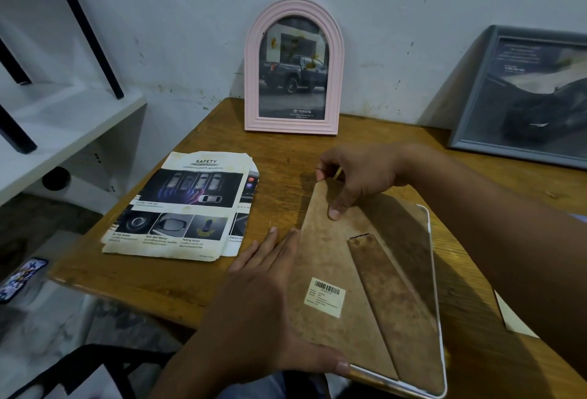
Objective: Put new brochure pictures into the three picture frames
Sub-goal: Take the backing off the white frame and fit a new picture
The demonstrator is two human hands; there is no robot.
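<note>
A white picture frame [433, 275] lies face down on the wooden table, its brown backing board [320, 259] and fold-out stand upward. My right hand [355, 173] pinches the board's top left corner, thumb on the board. My left hand [263, 297] lies flat with straight fingers along the frame's left edge, thumb at the near edge. A pink arched frame [293, 65] holding a truck picture stands against the wall. A grey frame [524, 94] with a dark car picture leans at the right. Brochure pages [181, 205] lie at the table's left.
The wooden table [143, 275] ends at the left and near sides. A white shelf [63, 132] with black legs stands at the left. A phone [19, 278] lies on the floor at lower left. A white sheet's corner [511, 316] shows under my right forearm.
</note>
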